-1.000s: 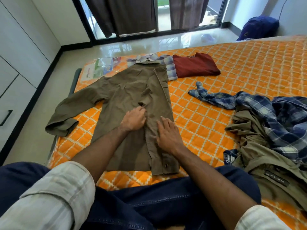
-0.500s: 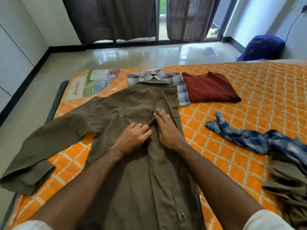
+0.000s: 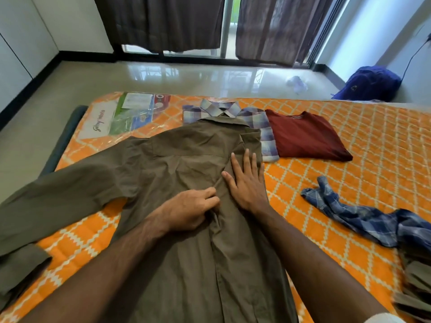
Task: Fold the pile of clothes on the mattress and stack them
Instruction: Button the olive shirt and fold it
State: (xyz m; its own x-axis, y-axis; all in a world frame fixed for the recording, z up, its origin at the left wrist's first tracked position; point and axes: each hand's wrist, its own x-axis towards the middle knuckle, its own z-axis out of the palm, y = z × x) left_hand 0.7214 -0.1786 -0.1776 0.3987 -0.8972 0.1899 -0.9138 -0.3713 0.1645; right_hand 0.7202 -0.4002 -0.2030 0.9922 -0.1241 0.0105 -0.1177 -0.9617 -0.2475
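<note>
An olive-brown shirt (image 3: 186, 159) lies spread on the orange quilted mattress (image 3: 349, 141), its left sleeve stretched out to the left and its right side folded in. My left hand (image 3: 191, 210) has curled fingers pinching a crease of the fabric at the shirt's middle. My right hand (image 3: 247, 180) presses flat on the folded right side, fingers straight. Behind the shirt lie a folded checked shirt (image 3: 261, 122) and a folded maroon top (image 3: 305, 136). A blue plaid shirt (image 3: 363, 217) and olive clothes (image 3: 417, 283) are heaped at the right.
A plastic-wrapped label (image 3: 126, 115) covers the mattress's far left corner. Beyond the mattress are a glossy tiled floor (image 3: 186, 78), dark curtains (image 3: 168, 22) over a glass door, a blue bag (image 3: 370, 82) against the right wall and white cabinets at left.
My head has leaned forward, so the shirt looks closer. Both hands slid up the shirt toward the collar, the right hand farther than the left.
</note>
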